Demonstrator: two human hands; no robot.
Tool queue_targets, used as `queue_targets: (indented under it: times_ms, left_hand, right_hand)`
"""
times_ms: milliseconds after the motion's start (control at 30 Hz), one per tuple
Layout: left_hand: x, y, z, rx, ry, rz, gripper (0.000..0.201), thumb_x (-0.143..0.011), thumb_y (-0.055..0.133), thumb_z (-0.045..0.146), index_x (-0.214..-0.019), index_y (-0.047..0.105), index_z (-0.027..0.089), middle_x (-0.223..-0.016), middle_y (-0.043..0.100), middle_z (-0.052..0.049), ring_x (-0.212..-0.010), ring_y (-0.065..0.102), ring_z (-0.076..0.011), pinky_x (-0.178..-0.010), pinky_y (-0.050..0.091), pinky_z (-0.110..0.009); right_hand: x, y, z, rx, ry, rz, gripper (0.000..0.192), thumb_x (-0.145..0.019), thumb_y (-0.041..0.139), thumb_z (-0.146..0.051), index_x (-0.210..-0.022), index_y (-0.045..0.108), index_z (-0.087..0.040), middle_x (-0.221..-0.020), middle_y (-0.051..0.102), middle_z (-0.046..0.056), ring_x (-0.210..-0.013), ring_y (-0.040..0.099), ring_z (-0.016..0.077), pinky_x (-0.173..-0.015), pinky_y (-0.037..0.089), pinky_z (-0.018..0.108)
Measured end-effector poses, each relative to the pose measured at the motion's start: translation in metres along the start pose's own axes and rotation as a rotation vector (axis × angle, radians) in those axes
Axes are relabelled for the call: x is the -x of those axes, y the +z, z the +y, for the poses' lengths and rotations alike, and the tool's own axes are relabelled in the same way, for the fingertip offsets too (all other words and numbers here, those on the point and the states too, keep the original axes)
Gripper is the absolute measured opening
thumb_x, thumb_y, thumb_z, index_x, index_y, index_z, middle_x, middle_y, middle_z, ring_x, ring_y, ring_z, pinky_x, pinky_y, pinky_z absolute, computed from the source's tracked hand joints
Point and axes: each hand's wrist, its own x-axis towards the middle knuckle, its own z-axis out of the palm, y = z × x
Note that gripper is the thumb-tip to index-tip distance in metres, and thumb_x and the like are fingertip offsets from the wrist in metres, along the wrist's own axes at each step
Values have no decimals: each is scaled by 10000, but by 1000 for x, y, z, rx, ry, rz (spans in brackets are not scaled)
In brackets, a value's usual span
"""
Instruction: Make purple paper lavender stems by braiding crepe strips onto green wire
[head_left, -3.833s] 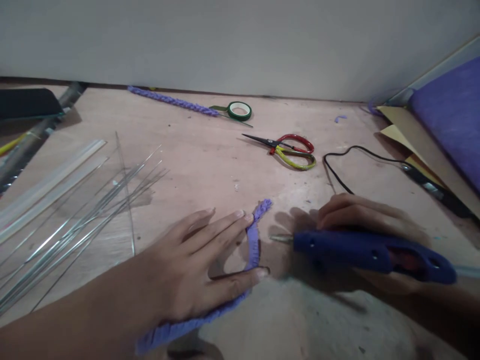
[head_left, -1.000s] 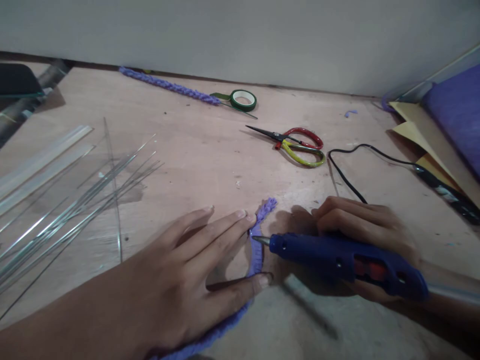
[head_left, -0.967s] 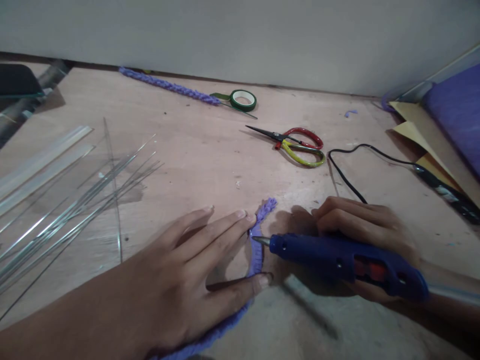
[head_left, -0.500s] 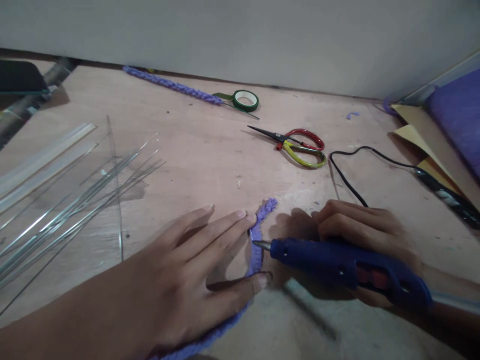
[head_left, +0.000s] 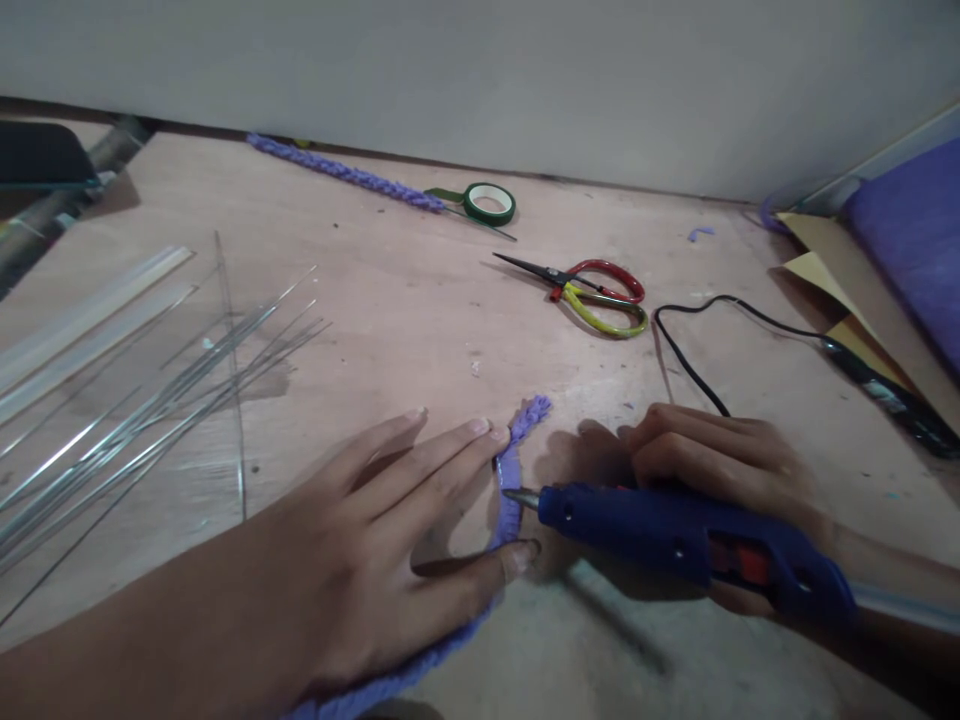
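My left hand lies flat on the wooden table, fingers spread, pinning a purple ruffled paper strip between fingertips and thumb. The strip runs from near the hand's fingertips down under the palm to the bottom edge. My right hand grips a blue glue gun lying nearly level. Its metal nozzle touches the strip's right side, just above my thumb. A clear glue stick pokes out of the gun's back at the right.
Red and yellow scissors, a green tape roll and a purple braided stem lie farther back. Thin metal wires and clear glue sticks are at the left. A black cord, tan paper and purple fabric sit at the right.
The glue gun's nozzle has slid a little down along the strip toward my thumb. Earlier it was held off to the right, away from the strip. My left hand has stayed in place.
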Motion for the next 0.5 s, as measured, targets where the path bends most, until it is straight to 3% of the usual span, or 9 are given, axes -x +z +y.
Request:
queue_targets:
  times_ms: [300,500]
  left_hand:
    - [-4,-3,0,67,-24,-36,676,-999,693,368,-1647,507,407,-1815,360,-104,-1585,484,-399,-1300,365,-634]
    - [-3,-1,1,56,-17,8,639,-1005,688,334,-1623,541,408,-1804,380,-121,-1572,505,-391,-1294,378,-613]
  right_hand:
    - [3,-1,0,10,-4,-27,471,-1148,312,-626,-982,525,-241,-797,555,24,-671,506,184,-594,374,347]
    - [4,-1,0,16,0,-43,489,-1150,290,-638,-977,513,-238,-797,536,18,-678,494,180,-597,360,349]
